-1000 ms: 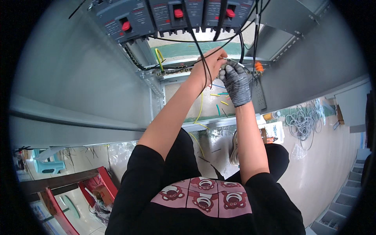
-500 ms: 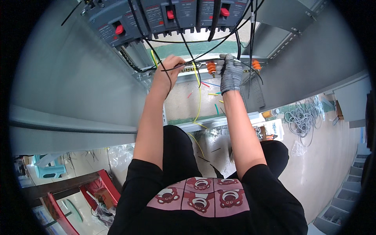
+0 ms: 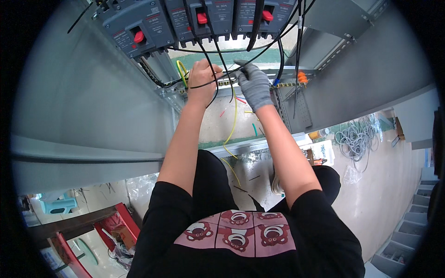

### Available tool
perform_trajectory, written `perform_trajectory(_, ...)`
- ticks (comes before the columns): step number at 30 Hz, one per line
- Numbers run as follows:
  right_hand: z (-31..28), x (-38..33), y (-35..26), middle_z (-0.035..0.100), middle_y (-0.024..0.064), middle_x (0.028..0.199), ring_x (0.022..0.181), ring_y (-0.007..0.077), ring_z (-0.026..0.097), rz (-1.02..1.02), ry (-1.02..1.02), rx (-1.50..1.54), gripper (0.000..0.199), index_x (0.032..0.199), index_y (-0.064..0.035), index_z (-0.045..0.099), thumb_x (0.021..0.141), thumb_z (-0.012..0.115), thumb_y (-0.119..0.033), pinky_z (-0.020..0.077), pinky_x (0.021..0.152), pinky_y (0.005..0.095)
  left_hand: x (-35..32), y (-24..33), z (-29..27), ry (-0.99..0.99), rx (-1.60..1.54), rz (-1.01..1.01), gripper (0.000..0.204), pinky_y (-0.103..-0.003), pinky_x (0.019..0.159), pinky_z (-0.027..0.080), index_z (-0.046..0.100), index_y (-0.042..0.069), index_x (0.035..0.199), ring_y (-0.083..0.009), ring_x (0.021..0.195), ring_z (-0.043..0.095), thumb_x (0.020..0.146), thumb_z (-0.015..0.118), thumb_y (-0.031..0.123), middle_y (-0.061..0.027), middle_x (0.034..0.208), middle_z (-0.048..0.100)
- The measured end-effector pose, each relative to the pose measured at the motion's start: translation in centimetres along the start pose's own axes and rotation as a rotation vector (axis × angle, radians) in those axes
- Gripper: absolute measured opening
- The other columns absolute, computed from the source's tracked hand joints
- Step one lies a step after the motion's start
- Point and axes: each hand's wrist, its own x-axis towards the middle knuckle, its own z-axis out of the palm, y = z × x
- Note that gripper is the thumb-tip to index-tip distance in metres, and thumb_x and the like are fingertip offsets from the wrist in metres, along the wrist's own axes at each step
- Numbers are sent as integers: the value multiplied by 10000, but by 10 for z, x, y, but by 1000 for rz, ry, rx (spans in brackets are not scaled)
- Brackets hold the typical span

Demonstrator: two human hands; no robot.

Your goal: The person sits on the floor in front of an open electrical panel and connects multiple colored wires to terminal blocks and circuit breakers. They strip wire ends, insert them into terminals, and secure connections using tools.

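Note:
My bare left hand (image 3: 200, 83) and my grey-gloved right hand (image 3: 255, 84) are close together at a metal rail with a brass-coloured strip (image 3: 227, 83), inside a grey cabinet. Both are closed on a thin black wire (image 3: 228, 73) that runs between them. The fingertips are partly hidden behind crossing wires. Other black wires (image 3: 219, 52) hang from the breakers above, and one passes across my left hand. Beside the left wrist, a yellow-green wire (image 3: 180, 67) curves down. A thin yellow wire (image 3: 235, 115) drops from the rail toward the cabinet's lower edge.
Grey circuit breakers with red levers (image 3: 202, 18) stand above my hands. An orange insulator (image 3: 302, 77) sits right on the rail. Wire scraps (image 3: 254, 129) lie below. Outside are a coil of grey cable (image 3: 359, 139), a red-sided frame (image 3: 127, 224) and a blue stool (image 3: 58, 204).
My right hand has moved left along the rail, toward my left hand, and now covers the middle insulator. The left hand has shifted slightly right. The hanging black wires have swung.

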Motion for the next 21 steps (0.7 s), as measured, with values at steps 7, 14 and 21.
perform_trajectory(7, -60, -12, -94, 653, 132, 747, 659, 198, 628, 98, -610, 146, 259, 939, -18, 659, 852, 633, -260, 493, 659, 331, -1, -7, -5, 1, 80, 46, 74, -394, 717, 415, 647, 84, 766, -259, 840, 545, 706, 690, 83, -46, 826, 568)
perform_trajectory(14, -137, -106, -161, 540, 128, 1200, 1090, 246, 516, -501, -784, 555, 367, 1175, -53, 558, 861, 591, -239, 437, 913, 367, -11, 12, -15, 38, 27, 25, 269, -378, 779, 418, 625, 71, 983, -279, 928, 550, 723, 688, 49, -88, 976, 594)
perform_trajectory(21, -130, -98, -236, 608, 151, 1068, 899, 233, 592, -629, -445, 971, 248, 1085, -26, 603, 896, 567, -183, 486, 798, 326, -38, 20, -24, 85, -16, 42, 269, -383, 835, 435, 606, 70, 995, -275, 965, 556, 739, 641, -4, -85, 1040, 595)
